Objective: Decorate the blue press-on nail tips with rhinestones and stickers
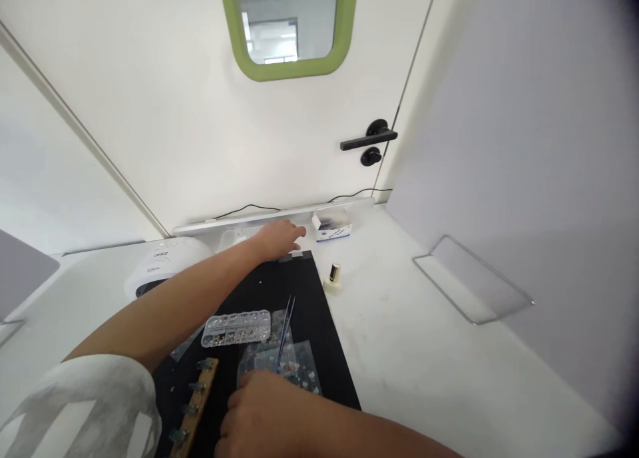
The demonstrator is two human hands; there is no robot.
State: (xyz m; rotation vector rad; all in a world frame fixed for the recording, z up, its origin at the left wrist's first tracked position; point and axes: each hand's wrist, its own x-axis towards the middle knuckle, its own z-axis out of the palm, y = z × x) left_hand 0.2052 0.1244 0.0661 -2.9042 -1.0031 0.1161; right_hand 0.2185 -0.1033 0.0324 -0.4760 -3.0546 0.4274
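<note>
Reaching across the black mat [309, 311], the person's left hand [277, 238] rests at the mat's far edge, fingers loosely together and stretched toward a small white box [333, 226] just beyond that edge; I cannot tell whether the fingertips pinch anything, though a small pale tab lies right under them. The right hand [264, 415] sits at the mat's near edge, fingers curled and pressed around the lower end of slim tweezers [286, 331], whose tips point away toward the mat's middle. Under that hand lie clear plastic bags [299, 365] of small pieces, and just beside them, on the mat's left half, a clear compartment tray [237, 327] of tiny gems. A wooden strip [197, 398] with small pegs lies at the mat's near left corner. Off the mat's right edge stands a small bottle with a gold cap [333, 276]; off its far left corner sits a white nail lamp [167, 261].

To my eye the far reach should stay light and low, forearm clear of the gem tray, while the other hand keeps the tweezers steady and their points off the bags.
</note>
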